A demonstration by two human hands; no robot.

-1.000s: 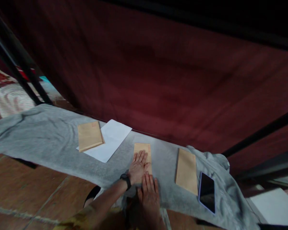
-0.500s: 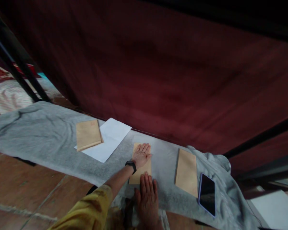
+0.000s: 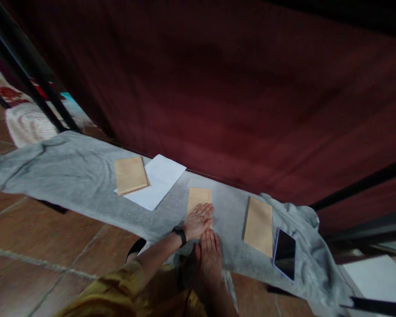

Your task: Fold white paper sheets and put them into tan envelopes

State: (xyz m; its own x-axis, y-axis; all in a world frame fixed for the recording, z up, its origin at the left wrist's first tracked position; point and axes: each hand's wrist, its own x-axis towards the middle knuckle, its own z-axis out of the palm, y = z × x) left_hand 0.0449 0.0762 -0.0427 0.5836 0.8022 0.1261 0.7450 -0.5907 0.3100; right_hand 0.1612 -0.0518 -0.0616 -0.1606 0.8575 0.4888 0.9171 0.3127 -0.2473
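A brown paper envelope lies flat on the grey cloth in front of me. My left hand, with a black band at the wrist, rests flat over its lower part, fingers stretched toward the upper right. Just below, my right hand lies flat with its fingertips at the envelope's near end, close to my left hand. Left of them, several brown envelopes are stacked partly over white paper sheets. To the right is another brown envelope or stack.
A phone lies right of the right-hand envelope. The grey cloth covers a long bench, bunched at the right end. Behind hangs a dark red curtain. Black metal bars stand at both sides, and tiled floor shows in front.
My left hand has slid down the envelope toward my right hand, baring the envelope's upper part. The camera view has shifted slightly.
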